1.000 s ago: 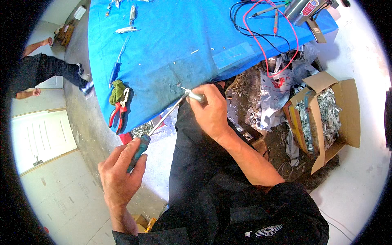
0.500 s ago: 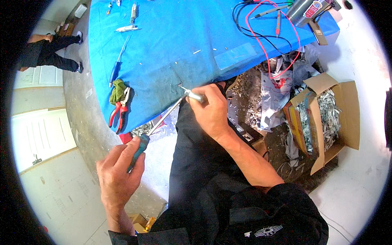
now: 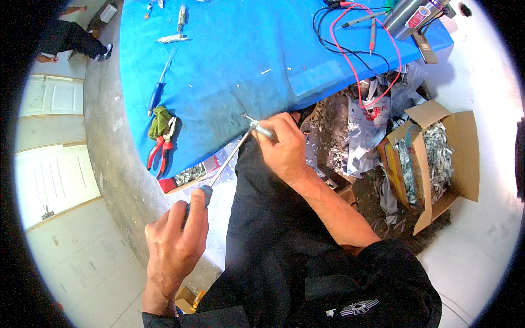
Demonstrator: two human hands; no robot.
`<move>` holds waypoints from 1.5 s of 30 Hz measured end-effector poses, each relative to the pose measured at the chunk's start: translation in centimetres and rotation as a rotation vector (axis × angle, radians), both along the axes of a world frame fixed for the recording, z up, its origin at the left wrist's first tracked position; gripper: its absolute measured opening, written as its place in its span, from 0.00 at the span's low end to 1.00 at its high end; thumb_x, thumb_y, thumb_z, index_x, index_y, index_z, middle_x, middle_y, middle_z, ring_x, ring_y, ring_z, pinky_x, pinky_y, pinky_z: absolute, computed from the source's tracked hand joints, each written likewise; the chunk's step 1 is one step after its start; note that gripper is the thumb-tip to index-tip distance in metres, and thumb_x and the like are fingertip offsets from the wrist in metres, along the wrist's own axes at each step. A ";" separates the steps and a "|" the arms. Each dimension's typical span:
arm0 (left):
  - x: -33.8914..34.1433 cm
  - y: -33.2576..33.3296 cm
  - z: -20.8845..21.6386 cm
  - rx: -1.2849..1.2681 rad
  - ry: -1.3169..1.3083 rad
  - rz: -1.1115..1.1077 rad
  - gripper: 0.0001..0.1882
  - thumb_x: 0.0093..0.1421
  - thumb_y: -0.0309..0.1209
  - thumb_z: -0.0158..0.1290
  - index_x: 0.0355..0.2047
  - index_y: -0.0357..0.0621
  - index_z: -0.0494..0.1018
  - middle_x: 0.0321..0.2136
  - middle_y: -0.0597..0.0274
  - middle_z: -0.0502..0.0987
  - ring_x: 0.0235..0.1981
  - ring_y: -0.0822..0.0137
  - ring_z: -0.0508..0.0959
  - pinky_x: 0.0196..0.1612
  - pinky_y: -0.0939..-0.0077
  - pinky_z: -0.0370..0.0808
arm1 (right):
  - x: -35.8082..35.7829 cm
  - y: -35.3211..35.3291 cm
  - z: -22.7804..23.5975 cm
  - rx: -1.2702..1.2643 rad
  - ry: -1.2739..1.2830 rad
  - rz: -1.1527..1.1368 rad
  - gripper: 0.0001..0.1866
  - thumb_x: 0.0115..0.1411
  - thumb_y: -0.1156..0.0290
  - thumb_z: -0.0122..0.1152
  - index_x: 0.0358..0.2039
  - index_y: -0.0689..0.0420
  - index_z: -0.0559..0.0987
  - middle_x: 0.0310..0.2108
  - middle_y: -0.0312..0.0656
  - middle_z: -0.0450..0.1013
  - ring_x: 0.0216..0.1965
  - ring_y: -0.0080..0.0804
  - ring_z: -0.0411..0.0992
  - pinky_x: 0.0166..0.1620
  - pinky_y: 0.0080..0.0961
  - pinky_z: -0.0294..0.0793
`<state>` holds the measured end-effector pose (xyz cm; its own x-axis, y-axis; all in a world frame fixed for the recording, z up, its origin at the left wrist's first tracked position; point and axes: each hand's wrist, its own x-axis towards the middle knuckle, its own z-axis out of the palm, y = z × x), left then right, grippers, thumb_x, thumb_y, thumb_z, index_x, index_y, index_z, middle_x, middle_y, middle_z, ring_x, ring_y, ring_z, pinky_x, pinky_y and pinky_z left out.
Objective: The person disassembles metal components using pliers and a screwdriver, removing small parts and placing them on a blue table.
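Observation:
My left hand (image 3: 176, 238) is wrapped round the dark blue-green handle of a screwdriver (image 3: 228, 158). Its long metal shaft slants up and right, with the tip at the small silver cylindrical metal part (image 3: 264, 130). That part is pinched between the thumb and fingers of my right hand (image 3: 287, 150), just off the front edge of the blue-covered table (image 3: 219, 71). A thin pin-like end sticks out of it over the cloth. Whether the screwdriver tip sits in the part or only touches it, I cannot tell.
Red-handled pliers (image 3: 159, 150), a green rag (image 3: 158, 123) and a blue-handled screwdriver (image 3: 156, 98) lie at the table's left. Test leads (image 3: 373, 41) and a steel flask (image 3: 411, 19) are at far right. A carton of metal pieces (image 3: 465, 158) stands below right.
My left hand has shifted right and tilted, bringing the screwdriver's shaft closer against the silver part. My right hand has barely moved. A person at far left has changed position.

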<state>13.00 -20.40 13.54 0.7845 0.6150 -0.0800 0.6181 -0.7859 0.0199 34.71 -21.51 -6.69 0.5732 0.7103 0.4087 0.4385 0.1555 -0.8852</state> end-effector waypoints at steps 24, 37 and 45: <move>-3.2 -2.2 -6.5 0.012 -0.234 0.169 0.20 0.57 0.25 0.65 0.51 0.42 0.79 0.36 0.55 0.83 0.28 0.58 0.84 0.29 0.65 0.79 | -1.1 -1.5 0.7 -0.293 0.580 0.071 0.13 0.63 0.68 0.71 0.42 0.63 0.80 0.33 0.40 0.79 0.31 0.26 0.78 0.33 0.28 0.77; -5.9 -1.7 -9.0 -0.189 -0.657 0.533 0.23 0.63 0.27 0.61 0.58 0.38 0.74 0.34 0.54 0.82 0.31 0.66 0.82 0.37 0.70 0.78 | -0.1 -2.4 1.8 -0.192 0.873 0.238 0.12 0.66 0.72 0.63 0.47 0.64 0.78 0.35 0.38 0.78 0.30 0.20 0.77 0.29 0.19 0.77; -0.7 3.8 -11.6 -0.125 -0.705 0.498 0.18 0.65 0.30 0.61 0.53 0.35 0.76 0.35 0.54 0.82 0.34 0.63 0.82 0.39 0.70 0.77 | -0.5 -2.3 2.1 -0.180 0.893 0.291 0.12 0.66 0.73 0.63 0.47 0.64 0.78 0.35 0.38 0.77 0.31 0.21 0.77 0.29 0.19 0.76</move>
<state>12.25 -16.61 1.93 0.3186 0.9189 0.2327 0.7005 -0.3936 0.5952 34.23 -23.77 -4.60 0.4114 0.8837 -0.2233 -0.4448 -0.0192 -0.8954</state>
